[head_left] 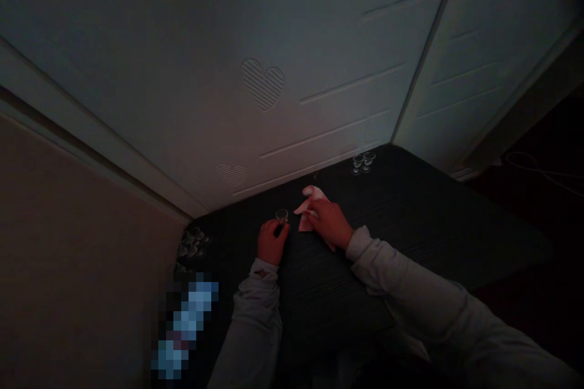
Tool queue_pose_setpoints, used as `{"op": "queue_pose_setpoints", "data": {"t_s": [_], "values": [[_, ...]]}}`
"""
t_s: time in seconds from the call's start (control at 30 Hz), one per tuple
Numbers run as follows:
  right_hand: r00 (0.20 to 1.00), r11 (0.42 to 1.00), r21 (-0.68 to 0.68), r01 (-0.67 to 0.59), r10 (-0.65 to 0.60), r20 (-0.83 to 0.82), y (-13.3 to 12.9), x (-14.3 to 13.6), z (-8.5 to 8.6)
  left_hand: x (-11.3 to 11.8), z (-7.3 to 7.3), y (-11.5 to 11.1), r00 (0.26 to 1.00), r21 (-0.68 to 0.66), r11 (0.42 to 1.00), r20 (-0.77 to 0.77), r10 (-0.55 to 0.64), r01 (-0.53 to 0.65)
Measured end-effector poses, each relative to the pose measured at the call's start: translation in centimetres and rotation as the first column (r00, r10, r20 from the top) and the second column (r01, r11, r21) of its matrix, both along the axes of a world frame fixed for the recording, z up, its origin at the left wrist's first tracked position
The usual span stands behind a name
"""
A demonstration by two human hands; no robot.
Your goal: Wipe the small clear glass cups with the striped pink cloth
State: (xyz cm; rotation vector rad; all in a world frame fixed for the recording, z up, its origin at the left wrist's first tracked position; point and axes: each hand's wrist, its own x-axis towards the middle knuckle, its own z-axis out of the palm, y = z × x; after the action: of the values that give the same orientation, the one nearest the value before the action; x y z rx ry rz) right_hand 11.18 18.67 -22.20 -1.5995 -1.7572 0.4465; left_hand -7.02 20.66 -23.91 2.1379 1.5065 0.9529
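My left hand [272,242] is closed around the lower part of a small clear stemmed glass [281,214], whose bowl points up above my fingers. To its right, my right hand [331,222] grips a pinkish cloth [312,192] between thumb and fingers. Part of the cloth sticks up past the fingertips, and another part hangs under the hand. Glass and cloth are a short way apart. The foot of the glass is hidden by my left hand.
Two similar small glasses [363,162] stand at the back right of the dark table [410,219]. Several more glasses [194,243] are clustered at its left edge. A pale panel with carved hearts [263,85] rises behind. A pixelated bright patch [187,328] lies at the lower left.
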Motion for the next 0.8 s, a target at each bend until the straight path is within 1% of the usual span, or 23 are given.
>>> {"op": "queue_pose_setpoints", "data": {"t_s": [0.07, 0.1, 0.2, 0.27, 0.33, 0.4, 0.43, 0.47, 0.53, 0.6, 0.67, 0.8], "values": [[0.976, 1.000, 0.017, 0.017, -0.013, -0.215, 0.3, 0.2, -0.1, 0.0, 0.1, -0.1, 0.999, -0.003, 1.000, 0.032, 0.011, -0.011], [0.944, 1.000, 0.011, 0.029, -0.024, -0.330, 0.4, 0.3, -0.1, 0.1, 0.1, -0.2, 0.999, 0.005, 1.000, 0.034, 0.011, -0.012], [0.790, 0.999, -0.045, 0.023, -0.046, -0.611, 0.8, 0.3, -0.1, 0.3, 0.4, -0.6, 0.999, 0.061, 0.997, 0.002, -0.041, 0.040], [0.683, 0.997, -0.072, -0.020, -0.039, -0.729, 0.8, 0.2, 0.2, 0.5, 0.7, -0.9, 0.995, 0.086, 0.991, -0.033, -0.099, 0.101], [0.587, 0.994, -0.080, -0.071, -0.023, -0.809, 0.6, -0.3, 0.5, 0.7, 1.0, -1.2, 0.988, 0.087, 0.986, -0.058, -0.140, 0.145], [0.524, 0.988, -0.087, -0.130, -0.006, -0.852, 0.3, -0.9, 0.8, 0.9, 1.2, -1.4, 0.985, 0.076, 0.984, -0.068, -0.157, 0.162], [0.516, 0.983, -0.082, -0.166, 0.015, -0.857, 0.0, -1.2, 0.8, 0.9, 1.2, -1.5, 0.985, 0.069, 0.984, -0.067, -0.159, 0.164], [0.526, 0.978, -0.066, -0.200, 0.051, -0.849, -0.2, -1.5, 0.8, 0.9, 1.3, -1.5, 0.985, 0.059, 0.985, -0.064, -0.161, 0.165], [0.579, 0.966, -0.014, -0.259, 0.143, -0.803, -0.6, -1.9, 0.6, 0.9, 1.3, -1.6, 0.986, 0.035, 0.987, -0.051, -0.157, 0.159], [0.633, 0.956, 0.030, -0.291, 0.216, -0.743, -0.9, -2.1, 0.5, 0.8, 1.3, -1.6, 0.989, 0.016, 0.989, -0.031, -0.143, 0.144], [0.656, 0.952, 0.042, -0.304, 0.241, -0.715, -0.9, -2.0, 0.5, 0.7, 1.4, -1.6, 0.992, 0.003, 0.992, -0.011, -0.124, 0.124], [0.641, 0.955, 0.023, -0.297, 0.217, -0.736, -0.6, -1.5, 0.8, 0.7, 1.7, -1.7, 0.994, -0.013, 0.995, 0.044, -0.100, 0.101]]}}
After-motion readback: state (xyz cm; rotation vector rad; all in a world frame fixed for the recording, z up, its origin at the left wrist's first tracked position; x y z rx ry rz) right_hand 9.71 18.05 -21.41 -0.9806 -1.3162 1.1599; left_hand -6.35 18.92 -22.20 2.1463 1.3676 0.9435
